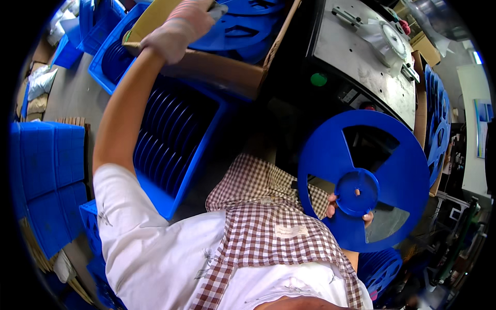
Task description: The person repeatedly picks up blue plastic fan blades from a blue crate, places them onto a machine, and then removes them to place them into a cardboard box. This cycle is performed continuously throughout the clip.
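A large blue plastic reel (395, 160) with wide cut-out windows stands in front of me on the right. My right hand (330, 205) grips it from behind near the hub, and only a few fingertips show through the windows. At the upper left, my left hand (181, 28) wears a light glove and reaches over a cardboard box (227, 70) that holds blue reel parts (235, 32). Its fingers look closed around a small greyish thing at the box's far side; what this is I cannot make out.
Below my left arm stands a blue crate (191, 181) with a row of upright blue discs. A metal-topped machine (351, 51) with a clear round part is at the upper right. Blue bins (46, 175) are stacked at left; more reels (436, 119) stand at far right.
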